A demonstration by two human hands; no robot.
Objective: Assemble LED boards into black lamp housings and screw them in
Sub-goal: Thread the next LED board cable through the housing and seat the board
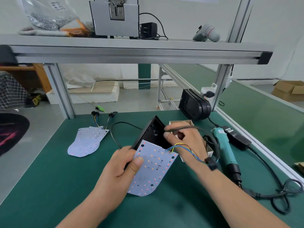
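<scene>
- Head view, centre of the frame: a white LED board with one rounded corner, dotted with small red and orange diodes, is held above the green table mat. Its upper edge is tucked into the open side of a black plastic lamp housing, which is tilted up on edge just behind it.
- The left hand is seen at lower centre. Its thumb is pressed on the face of the board and its fingers are curled underneath, so the board and the lower corner of the housing are clamped together.
- The right hand is seen right of centre, at the mouth of the housing. A thin black cable is pinched between thumb and forefinger; the other fingers are curled in.
- Thin coloured wires are led from the board's upper right corner across the right wrist to a small black connector.
- Left of centre, a fanned stack of white LED boards is laid flat on the mat.
- At the right, a teal electric screwdriver is laid on the mat beside a small open cardboard box.
- Upper right of the mat, further black housings are stood against an aluminium post.
- Across the top, an aluminium shelf is loaded with a clear bag of screws and a grey metal machine.
</scene>
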